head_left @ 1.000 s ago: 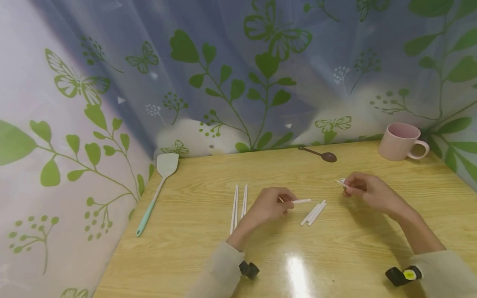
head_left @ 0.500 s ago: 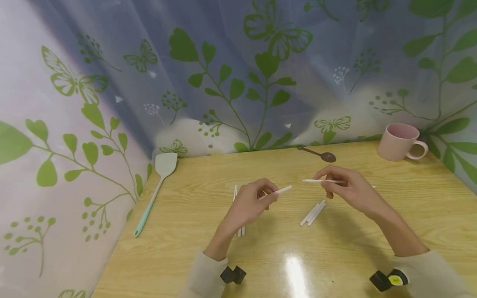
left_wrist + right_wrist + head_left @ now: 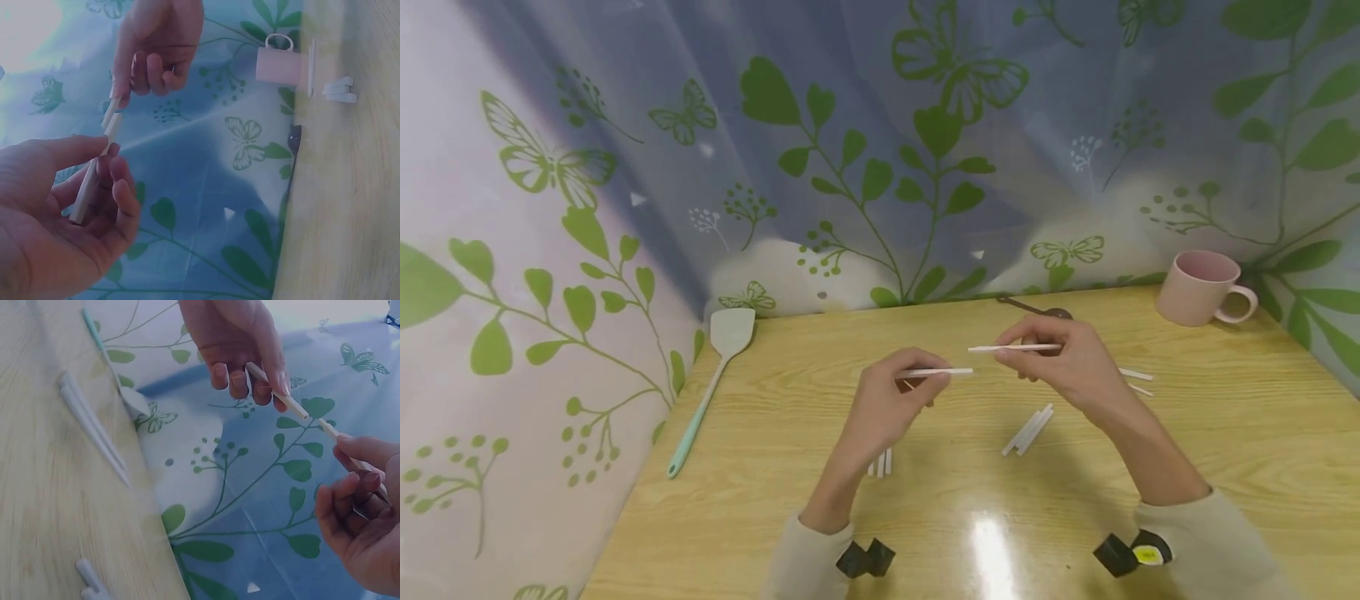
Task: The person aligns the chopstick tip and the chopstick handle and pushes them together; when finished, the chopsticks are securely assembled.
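Observation:
My left hand [image 3: 891,396] pinches a short white chopstick section [image 3: 958,372] between thumb and fingers, one end pointing right. Facing it, my right hand [image 3: 1071,362] pinches another chopstick section [image 3: 985,348], which points left and has a narrower tip in the left wrist view. Both sections are held above the table, with their ends close together and a small gap between them in the right wrist view. Long white chopsticks [image 3: 882,463] lie on the table, partly hidden by my left hand and wrist. Several short white sections [image 3: 1028,430] lie in a bunch between the hands.
Thin white pieces [image 3: 1137,374] lie right of my right wrist. A turner [image 3: 718,379] with a mint handle lies at the table's left. At the back are a dark spoon [image 3: 1030,307], partly covered by my right hand, and a pink mug [image 3: 1198,289] before a patterned curtain [image 3: 850,150].
Both hands have lifted their chopstick sections and the right hand has moved left, bringing the two ends close together. The left section has turned to lie nearly level.

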The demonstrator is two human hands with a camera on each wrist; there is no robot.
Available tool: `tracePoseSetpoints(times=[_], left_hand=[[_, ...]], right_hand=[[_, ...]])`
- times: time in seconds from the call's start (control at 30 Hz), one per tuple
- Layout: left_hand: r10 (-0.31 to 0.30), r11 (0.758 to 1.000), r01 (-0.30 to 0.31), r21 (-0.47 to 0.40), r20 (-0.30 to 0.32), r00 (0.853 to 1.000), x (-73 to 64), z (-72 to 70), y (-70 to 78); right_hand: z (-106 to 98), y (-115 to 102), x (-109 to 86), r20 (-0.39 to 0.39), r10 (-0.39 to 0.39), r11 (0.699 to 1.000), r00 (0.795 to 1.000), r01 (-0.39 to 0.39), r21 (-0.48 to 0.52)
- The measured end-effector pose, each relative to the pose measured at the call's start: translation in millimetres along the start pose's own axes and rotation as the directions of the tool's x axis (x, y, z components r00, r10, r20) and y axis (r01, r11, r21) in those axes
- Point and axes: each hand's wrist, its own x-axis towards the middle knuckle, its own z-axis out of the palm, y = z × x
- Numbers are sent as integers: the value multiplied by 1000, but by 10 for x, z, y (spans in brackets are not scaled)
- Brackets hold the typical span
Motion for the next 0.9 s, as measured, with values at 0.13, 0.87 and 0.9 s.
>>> tracePoseSetpoints(times=[0.13,0.87,0.9], left_hand=[[-1,999,0,-39,-43,999,-4,-23,-6],[107,958,-122,-258,-69,992,-52,-114,34],[109,957,-124,-262,-71,992,-52,-114,35]], right_hand=[[62,-41,41,-5,-11,998,1000,12,56],[78,-64,9,81,-124,983,989,111,148],[79,-69,5,84,-129,982,988,115,147]])
